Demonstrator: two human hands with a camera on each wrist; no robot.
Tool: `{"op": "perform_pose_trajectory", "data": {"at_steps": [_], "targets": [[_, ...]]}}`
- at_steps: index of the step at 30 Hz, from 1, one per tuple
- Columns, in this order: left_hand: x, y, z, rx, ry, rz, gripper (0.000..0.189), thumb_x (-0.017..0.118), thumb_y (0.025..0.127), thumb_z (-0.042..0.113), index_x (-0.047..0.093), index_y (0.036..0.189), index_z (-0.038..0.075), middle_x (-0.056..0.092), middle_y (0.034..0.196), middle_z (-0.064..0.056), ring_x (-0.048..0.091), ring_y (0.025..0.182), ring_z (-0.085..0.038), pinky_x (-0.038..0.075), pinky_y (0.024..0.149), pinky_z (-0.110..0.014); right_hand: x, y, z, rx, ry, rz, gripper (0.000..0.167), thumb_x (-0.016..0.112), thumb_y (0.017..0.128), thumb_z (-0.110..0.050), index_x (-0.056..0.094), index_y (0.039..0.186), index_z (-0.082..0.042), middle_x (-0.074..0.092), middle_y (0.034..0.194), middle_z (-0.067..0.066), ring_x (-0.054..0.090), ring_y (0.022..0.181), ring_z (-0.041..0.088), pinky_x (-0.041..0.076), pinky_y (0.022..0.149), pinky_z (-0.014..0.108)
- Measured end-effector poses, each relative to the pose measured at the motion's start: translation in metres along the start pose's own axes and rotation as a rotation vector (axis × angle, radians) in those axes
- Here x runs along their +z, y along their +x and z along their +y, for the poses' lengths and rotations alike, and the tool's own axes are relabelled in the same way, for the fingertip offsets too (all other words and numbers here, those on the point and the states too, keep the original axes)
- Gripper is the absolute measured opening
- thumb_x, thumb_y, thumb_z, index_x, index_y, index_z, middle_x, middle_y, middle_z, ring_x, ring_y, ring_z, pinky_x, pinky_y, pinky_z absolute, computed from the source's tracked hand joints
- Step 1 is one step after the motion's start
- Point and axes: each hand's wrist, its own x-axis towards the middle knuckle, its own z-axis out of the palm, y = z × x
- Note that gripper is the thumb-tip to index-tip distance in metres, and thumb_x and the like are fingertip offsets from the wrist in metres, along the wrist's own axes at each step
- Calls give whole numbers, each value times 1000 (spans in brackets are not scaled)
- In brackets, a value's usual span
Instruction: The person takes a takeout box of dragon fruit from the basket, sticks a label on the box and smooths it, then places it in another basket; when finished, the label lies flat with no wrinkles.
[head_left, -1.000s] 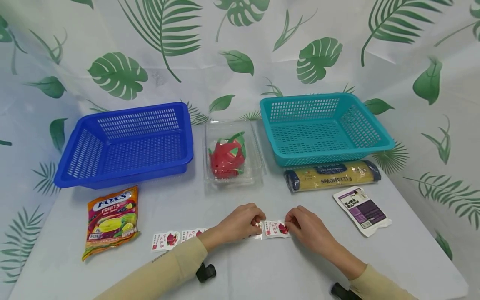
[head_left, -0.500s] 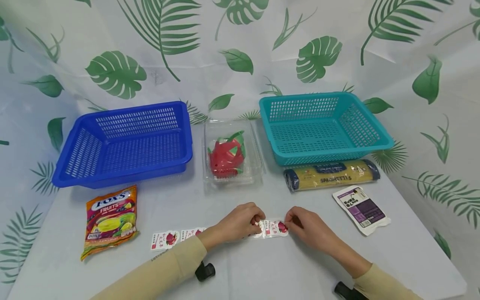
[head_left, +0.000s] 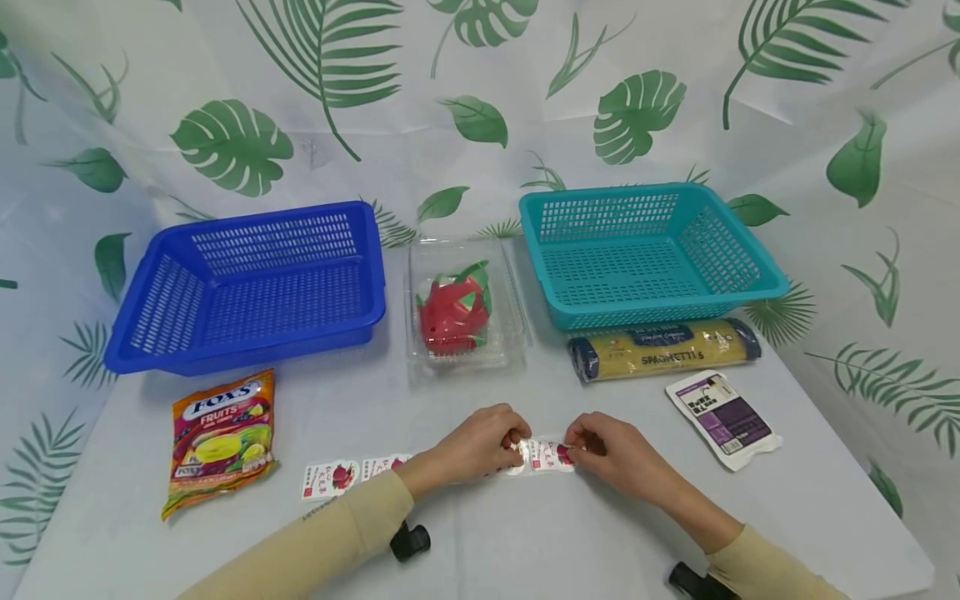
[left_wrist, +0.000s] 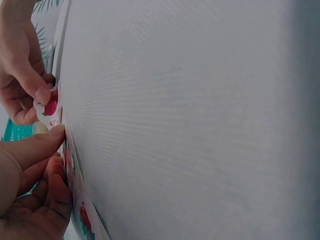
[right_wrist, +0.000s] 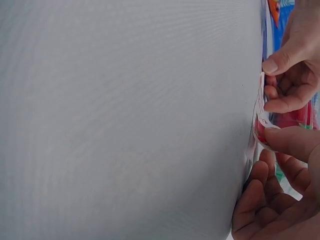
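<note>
A strip of white stickers (head_left: 327, 481) printed with red dragon fruit lies across the table front, partly hidden under the left forearm. My left hand (head_left: 480, 442) holds the strip near its right end, thumb on top in the left wrist view. The end sticker (head_left: 545, 455) shows between the two hands. With thumb and finger, my right hand (head_left: 618, 458) pinches that sticker's right edge. In the right wrist view the sticker (right_wrist: 261, 120) looks bent up off its backing under the right thumb.
Behind stand a blue basket (head_left: 281, 342), a clear box (head_left: 510, 325) with a red dragon fruit in it, and a teal basket (head_left: 660, 312). A spaghetti pack (head_left: 667, 352) and a white-purple pouch (head_left: 723, 421) lie right; a candy bag (head_left: 221, 446) lies left.
My right fingertips have edged left with the sticker's right edge, while the right forearm has swung a little to the right. The left hand has stayed on the strip.
</note>
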Motion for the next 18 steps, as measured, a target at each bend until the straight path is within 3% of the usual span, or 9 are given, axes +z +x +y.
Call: {"op": "perform_pose_trajectory", "data": {"at_steps": [8, 14, 18], "targets": [[0, 0, 1, -10, -13, -4, 24, 76, 86, 10, 68, 108, 3, 56, 89, 0, 50, 80, -7, 43, 72, -17, 1, 1, -2, 10, -16, -23, 19, 68, 90, -5, 61, 105, -14, 58, 87, -7, 53, 78, 7, 49, 67, 24], [0, 1, 0, -14, -7, -7, 24, 76, 86, 10, 68, 108, 3, 56, 89, 1, 48, 79, -6, 43, 71, -17, -1, 0, -3, -46, -19, -30, 16, 66, 91, -1, 65, 98, -15, 63, 94, -4, 54, 84, 8, 51, 74, 26], [0, 2, 0, -6, 0, -5, 25, 76, 86, 10, 68, 108, 3, 56, 89, 1, 49, 79, -6, 43, 71, -17, -4, 0, -2, -72, -20, -32, 14, 66, 91, -2, 67, 96, -15, 63, 93, -5, 54, 83, 7, 50, 73, 26]]}}
